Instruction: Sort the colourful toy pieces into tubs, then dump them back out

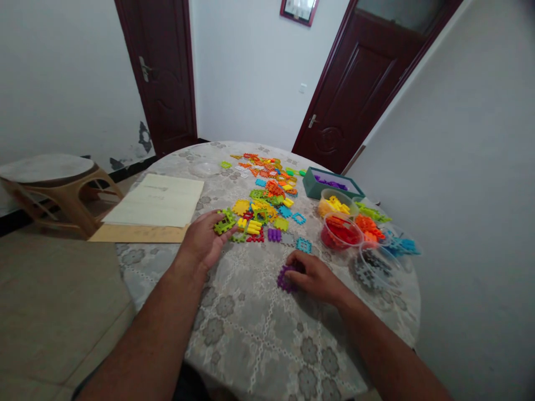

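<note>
Patterned tablecloth, bearing the following, left to right:

Pale paper sheet, lying flat, apart from the hands.

Left hand, palm partly turned up; thumb and fingers closed round a green notched piece. The piece sits at the fingertips, at the near left edge of the heap; it appears roughly square, without a clear long axis.

Heap of mixed plastic pieces, running away from the person, beyond and between both hands.

Purple notched piece, at the left side of the right fingertips, nearer that hand than the left and well apart from the green piece; its outline is partly covered.

Right hand, fingers curled, thumb and fingers drawn in on the purple piece; whether it is lifted cannot be told.

Dark green box and clear red-filled tub, beyond the right hand, the tub to its right.

Writing: faint marks on the sheet, illegible; contents of the wall frame, unreadable. No brand legible.
</note>
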The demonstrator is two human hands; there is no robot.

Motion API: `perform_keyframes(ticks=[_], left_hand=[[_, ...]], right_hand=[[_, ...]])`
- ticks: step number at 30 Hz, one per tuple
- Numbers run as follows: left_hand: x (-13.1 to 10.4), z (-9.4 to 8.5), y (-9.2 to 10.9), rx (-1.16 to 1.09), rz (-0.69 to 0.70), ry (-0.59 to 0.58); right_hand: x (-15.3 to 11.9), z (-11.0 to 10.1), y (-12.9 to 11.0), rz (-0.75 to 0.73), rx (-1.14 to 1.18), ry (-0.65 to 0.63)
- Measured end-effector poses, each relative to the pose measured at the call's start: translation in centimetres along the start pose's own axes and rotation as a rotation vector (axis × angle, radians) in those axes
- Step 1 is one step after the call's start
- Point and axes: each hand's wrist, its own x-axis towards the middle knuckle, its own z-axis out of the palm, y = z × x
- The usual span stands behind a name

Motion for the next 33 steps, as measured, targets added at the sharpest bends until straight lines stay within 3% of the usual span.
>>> perform_keyframes(ticks=[4, 7, 13, 22, 28, 33], left_hand=[[-0.1, 0.2, 0.2, -0.005, -0.003, 0.010], [-0.2, 0.5, 0.1, -0.002, -0.006, 0.014], [-0.6, 1.1, -0.2, -0.008, -0.012, -0.007], [-0.4, 0.7, -0.8, 0.010, -0.004, -0.050], [-0.2, 0.4, -1.0, 0.021, 0.008, -0.057], [-0.4, 0.8, -0.9, 0.007, -0.001, -0.037]], right_hand=[[1.4, -1.6, 3.1, 0.081, -0.100, 0.379], [2.2, -2.2, 5.2, 0.052, -0.254, 0.484], [2.9, -1.4, 7.4, 0.126, -0.381, 0.412], [2.5, -1.5, 8.1, 0.090, -0.405, 0.406], [1.7, -1.3, 5.3, 0.051, -0.289, 0.472], [3.6, -0.6, 1.8, 0.031, -0.094, 0.272]])
